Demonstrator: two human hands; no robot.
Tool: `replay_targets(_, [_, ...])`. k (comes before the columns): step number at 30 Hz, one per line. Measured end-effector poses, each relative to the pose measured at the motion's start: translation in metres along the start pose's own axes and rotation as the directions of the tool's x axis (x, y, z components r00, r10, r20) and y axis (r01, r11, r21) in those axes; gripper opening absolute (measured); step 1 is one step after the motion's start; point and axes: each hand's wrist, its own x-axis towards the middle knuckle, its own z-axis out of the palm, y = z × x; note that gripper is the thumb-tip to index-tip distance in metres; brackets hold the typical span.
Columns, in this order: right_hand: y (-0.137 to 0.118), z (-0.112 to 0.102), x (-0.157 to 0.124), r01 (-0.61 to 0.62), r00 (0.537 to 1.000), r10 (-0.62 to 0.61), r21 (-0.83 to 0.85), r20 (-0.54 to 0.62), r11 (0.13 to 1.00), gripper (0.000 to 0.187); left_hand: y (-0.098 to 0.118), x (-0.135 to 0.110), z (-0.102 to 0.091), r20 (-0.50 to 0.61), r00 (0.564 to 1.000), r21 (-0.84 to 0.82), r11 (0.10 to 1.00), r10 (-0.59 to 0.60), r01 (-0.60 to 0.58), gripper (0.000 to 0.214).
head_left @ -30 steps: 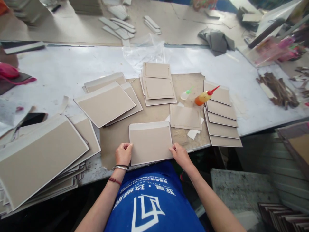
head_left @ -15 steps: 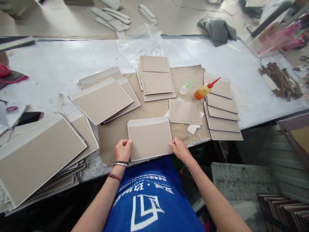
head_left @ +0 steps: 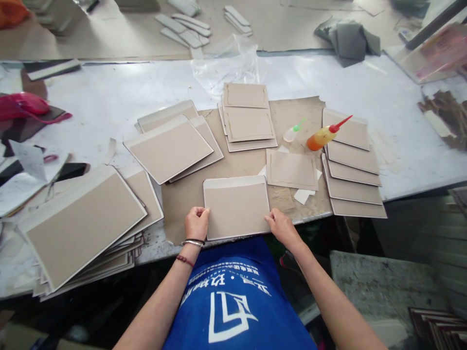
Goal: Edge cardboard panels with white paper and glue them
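A beige rectangular panel [head_left: 236,211] with a pale strip along its far edge lies at the table's front edge, right before my blue apron. My left hand [head_left: 197,224] pinches its left side, fingers curled in. On the opposite side my right hand [head_left: 282,226] grips the right edge between thumb and fingers. Just beyond my right hand is a smaller panel [head_left: 292,168] with a thin line of what looks like glue round its border. Behind that stand a red-tipped bottle [head_left: 323,138] of orange-yellow liquid and a small green-tipped bottle [head_left: 291,133], both leaning.
Large panels [head_left: 87,223] are piled at the left, with more panels [head_left: 170,148] behind them. A stack of glue-lined panels [head_left: 248,124] sits at centre back. Overlapping panels [head_left: 353,187] form a column at the right. Clear plastic [head_left: 229,68] lies farther back.
The whole view has shifted slightly, so things appear farther right. Both hands stay on the panel's two sides, and the panel looks unmoved on the table.
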Motion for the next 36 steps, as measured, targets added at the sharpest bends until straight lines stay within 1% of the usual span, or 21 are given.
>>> replay_targets(5, [0.001, 0.0, 0.001, 0.015, 1.0, -0.015, -0.007, 0.01, 1.0, 0.012, -0.002, 0.0, 0.001, -0.01, 1.0, 0.007, 1.0, 0.011, -0.011, 0.016])
replay_targets(11, [-0.003, -0.004, -0.001, 0.0, 1.0, 0.0, -0.005, 0.014, 1.0, 0.012, -0.005, -0.003, 0.002, -0.022, 0.998, 0.034, 0.998, 0.062, -0.061, 0.015])
replay_targets(15, [-0.005, -0.005, -0.002, -0.018, 1.0, 0.018, 0.004, 0.008, 1.0, 0.012, -0.007, -0.006, 0.004, -0.032, 0.987, 0.127, 0.98, 0.157, -0.151, 0.012])
replay_targets(17, [-0.006, -0.005, -0.002, -0.025, 1.0, 0.025, 0.008, 0.007, 1.0, 0.012, -0.01, -0.008, 0.005, -0.022, 0.969, 0.217, 0.947, 0.247, -0.237, 0.013])
replay_targets(19, [-0.006, -0.005, -0.002, -0.03, 1.0, 0.03, 0.011, 0.01, 0.999, 0.013, -0.013, -0.01, 0.005, -0.001, 0.927, 0.338, 0.872, 0.375, -0.353, 0.02])
replay_targets(21, [-0.005, -0.005, -0.002, -0.032, 0.999, 0.031, 0.013, 0.013, 0.999, 0.013, -0.016, -0.01, 0.005, 0.046, 0.86, 0.459, 0.753, 0.509, -0.471, 0.027])
replay_targets(23, [-0.005, -0.005, -0.002, -0.033, 0.999, 0.033, 0.012, 0.016, 0.999, 0.013, -0.018, -0.009, 0.006, 0.108, 0.789, 0.52, 0.642, 0.605, -0.564, 0.034])
replay_targets(25, [-0.004, -0.004, -0.002, -0.035, 0.999, 0.035, 0.009, 0.019, 0.999, 0.013, -0.019, -0.008, 0.006, 0.176, 0.712, 0.505, 0.559, 0.68, -0.658, 0.042])
replay_targets(28, [-0.004, -0.004, -0.001, -0.039, 0.999, 0.039, 0.0, 0.026, 0.999, 0.013, -0.02, -0.003, 0.008, 0.275, 0.586, 0.412, 0.458, 0.762, -0.788, 0.052])
replay_targets(29, [-0.004, -0.004, -0.001, -0.04, 0.999, 0.04, -0.003, 0.029, 0.999, 0.013, -0.021, -0.002, 0.008, 0.299, 0.554, 0.382, 0.434, 0.777, -0.816, 0.054])
replay_targets(30, [-0.004, -0.004, -0.001, -0.042, 0.999, 0.042, -0.007, 0.03, 0.999, 0.013, -0.022, 0.0, 0.008, 0.318, 0.53, 0.358, 0.418, 0.787, -0.835, 0.055])
replay_targets(31, [-0.005, -0.004, -0.001, -0.044, 0.999, 0.044, -0.01, 0.032, 0.999, 0.013, -0.023, 0.001, 0.009, 0.329, 0.514, 0.344, 0.407, 0.792, -0.846, 0.056])
replay_targets(36, [-0.007, -0.006, -0.002, -0.054, 0.998, 0.055, -0.025, 0.041, 0.998, 0.011, -0.03, 0.007, 0.01, 0.316, 0.496, 0.342, 0.391, 0.809, -0.855, 0.054])
